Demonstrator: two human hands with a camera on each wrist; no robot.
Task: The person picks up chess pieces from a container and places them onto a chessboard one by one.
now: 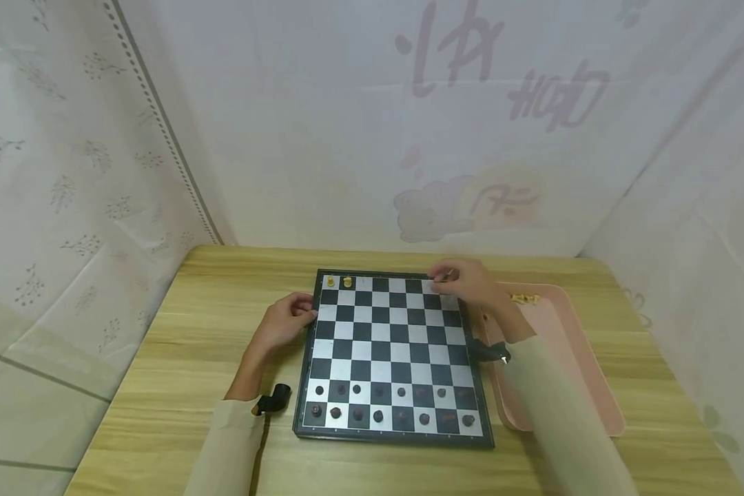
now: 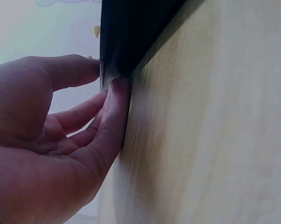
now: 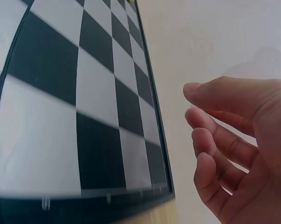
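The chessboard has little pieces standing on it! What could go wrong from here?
1. The left hand touches the chessboard's left edge, so a sudden push might jolt the board and topple the dark pieces or the two gold pieces.
2. The right forearm reaches across the pink tray, so it could perhaps bump the tray and scatter the loose gold pieces inside.

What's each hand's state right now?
Left hand: closed on the chessboard, gripping its left edge.
Right hand: partly curled, no piece visible in it; can't tell whether it pinches something small.
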